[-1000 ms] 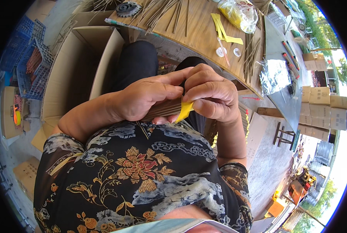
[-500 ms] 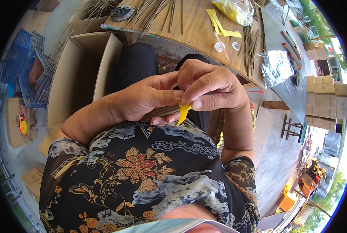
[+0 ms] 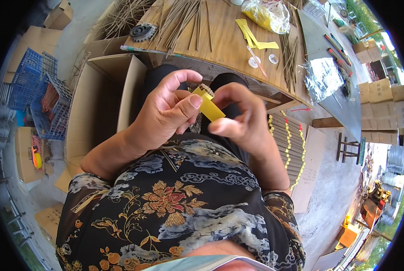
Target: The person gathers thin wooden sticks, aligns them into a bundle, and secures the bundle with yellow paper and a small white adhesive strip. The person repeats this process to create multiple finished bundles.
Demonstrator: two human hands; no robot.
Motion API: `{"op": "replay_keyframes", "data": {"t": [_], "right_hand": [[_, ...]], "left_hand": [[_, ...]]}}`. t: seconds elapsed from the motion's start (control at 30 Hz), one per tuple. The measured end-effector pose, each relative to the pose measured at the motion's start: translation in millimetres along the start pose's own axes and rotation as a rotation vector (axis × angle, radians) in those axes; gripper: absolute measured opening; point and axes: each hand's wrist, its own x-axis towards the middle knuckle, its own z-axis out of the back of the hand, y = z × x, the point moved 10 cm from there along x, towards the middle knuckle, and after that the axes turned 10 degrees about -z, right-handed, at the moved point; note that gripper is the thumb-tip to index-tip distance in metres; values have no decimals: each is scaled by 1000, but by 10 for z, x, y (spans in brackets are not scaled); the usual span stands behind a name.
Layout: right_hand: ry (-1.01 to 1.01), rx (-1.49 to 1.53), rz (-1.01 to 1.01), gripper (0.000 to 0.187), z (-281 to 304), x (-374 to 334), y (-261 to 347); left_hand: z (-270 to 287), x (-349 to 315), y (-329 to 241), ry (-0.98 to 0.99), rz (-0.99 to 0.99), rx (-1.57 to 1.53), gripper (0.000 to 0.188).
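My left hand (image 3: 165,106) is closed around a bundle of thin brown sticks (image 3: 206,89), whose end pokes out above the fingers. A yellow paper strip (image 3: 212,110) wraps the bundle near that end, and its loose tail sticks out to the right. The left thumb presses on the strip. Beside the tail, my right hand (image 3: 247,117) is open, thumb and fingers apart, slightly smeared by motion. The rest of the bundle is hidden behind the left hand.
Ahead, a wooden table (image 3: 229,49) carries loose sticks (image 3: 177,20), yellow strips (image 3: 251,36), a plastic bag (image 3: 267,16), and a black toothed wheel (image 3: 143,32). An open cardboard box (image 3: 93,108) stands left. Yellow-banded bundles (image 3: 288,144) lie on cardboard at right. Blue crates (image 3: 48,99) are far left.
The hands have drawn apart and my right hand has let go of the strip. The bundle has tilted up, so its end and the yellow wrap now show.
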Motion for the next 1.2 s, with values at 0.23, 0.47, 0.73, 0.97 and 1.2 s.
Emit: {"op": "replay_keyframes", "data": {"t": [0.23,0.47,0.73,0.97,1.2], "right_hand": [[30,56,69,25,-146,70,-9],[32,34,232,19,-50,16,60],[-22,4,495,23,89,-3,192],[-157,-65,408,30,312,-179,136],[-300,-142,359,31,636,-355,355]], "left_hand": [[-27,9,-4,53,-22,-60,22],[-146,20,-8,130,41,-167,25],[-205,160,115,205,88,-194,21],[-515,265,230,454,137,-327,22],[-752,343,250,588,215,-454,26]]}}
